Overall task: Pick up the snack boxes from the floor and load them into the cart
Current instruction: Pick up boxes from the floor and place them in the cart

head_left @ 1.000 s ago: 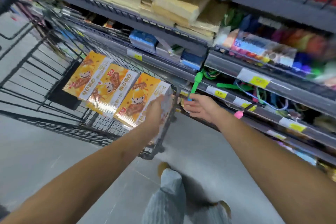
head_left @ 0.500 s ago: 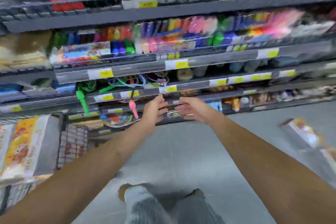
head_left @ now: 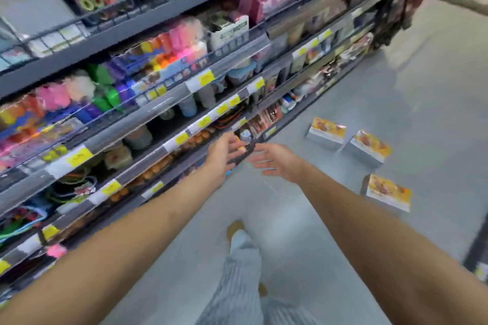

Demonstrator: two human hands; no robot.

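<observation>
Head view: hands (head_left: 224, 152) (head_left: 277, 161) spread over floor (head_left: 303, 219) between shelves (head_left: 148, 113) (left) and snack boxes (head_left: 327, 132) (head_left: 369, 146) (head_left: 388, 191).

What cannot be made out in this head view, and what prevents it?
- Cart: outside the head view's frame.
- Print on the nearest snack box: blurred, too small.
- Yellow price labels: text lost in motion blur.
- Dark object: cut off by the right edge.

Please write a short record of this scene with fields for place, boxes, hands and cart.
place: shop aisle, shelves to the left
boxes: three on the floor, ahead to the right: far box, middle box, near box
left hand: open, empty
right hand: open, empty
cart: not in view
</observation>
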